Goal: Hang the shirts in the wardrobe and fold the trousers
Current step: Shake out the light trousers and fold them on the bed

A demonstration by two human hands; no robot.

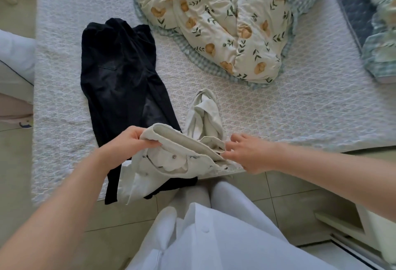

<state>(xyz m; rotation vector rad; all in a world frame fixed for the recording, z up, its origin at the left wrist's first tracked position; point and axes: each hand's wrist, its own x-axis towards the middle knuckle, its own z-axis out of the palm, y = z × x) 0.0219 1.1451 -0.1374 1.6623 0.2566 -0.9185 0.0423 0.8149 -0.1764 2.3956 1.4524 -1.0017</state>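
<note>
Pale trousers [171,162] held at the bed [300,108] edge

Left hand [130,141] pinches the waistband, thumb and fingers pressed on the fold; right hand [246,154] has its fingers spread, tips at the band's other end. One leg lies twisted on the bed. Black trousers [120,76] lie flat just beside, partly underneath, with their end hanging over the edge.

One black trousers [120,72], one cream trousers [202,113], one quilt [225,23]
</note>
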